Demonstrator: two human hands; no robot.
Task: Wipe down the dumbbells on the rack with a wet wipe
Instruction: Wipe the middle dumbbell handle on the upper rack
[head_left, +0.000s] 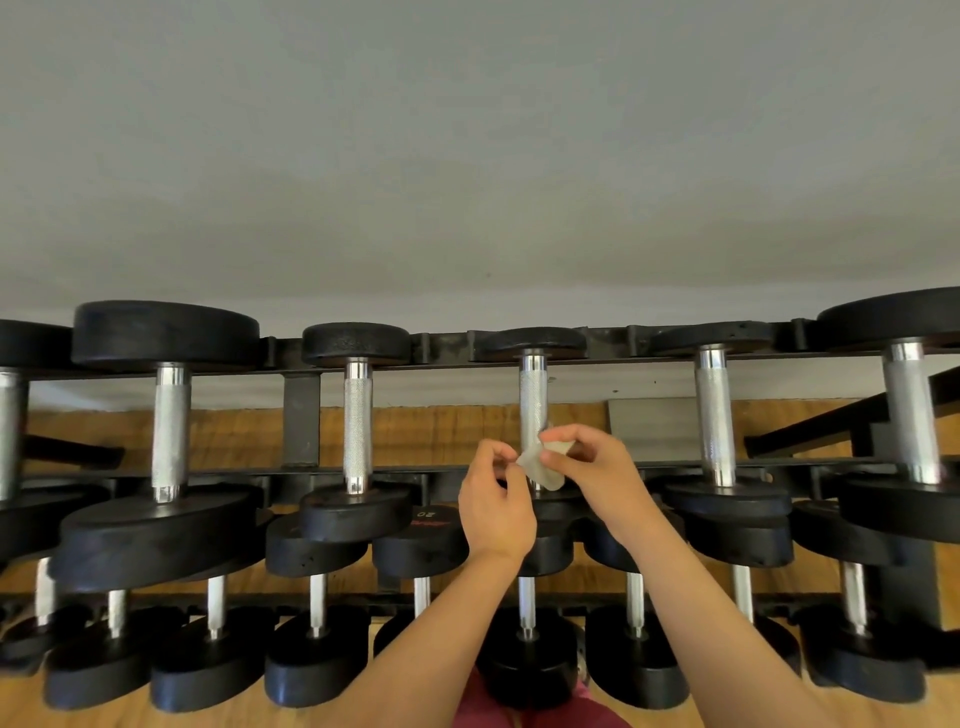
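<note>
A black two-tier rack holds rows of black dumbbells with knurled silver handles. Both my hands are raised in front of the upper-tier dumbbell just right of centre. Between them is a small pale wet wipe, stretched in front of the lower part of that dumbbell's handle. My left hand pinches its left edge and my right hand pinches its upper right part. Whether the wipe touches the handle I cannot tell.
More upper-tier dumbbells stand at the left and the right, with larger ones at both ends. The lower tier holds several smaller dumbbells. A grey wall rises behind the rack, and wood floor shows below.
</note>
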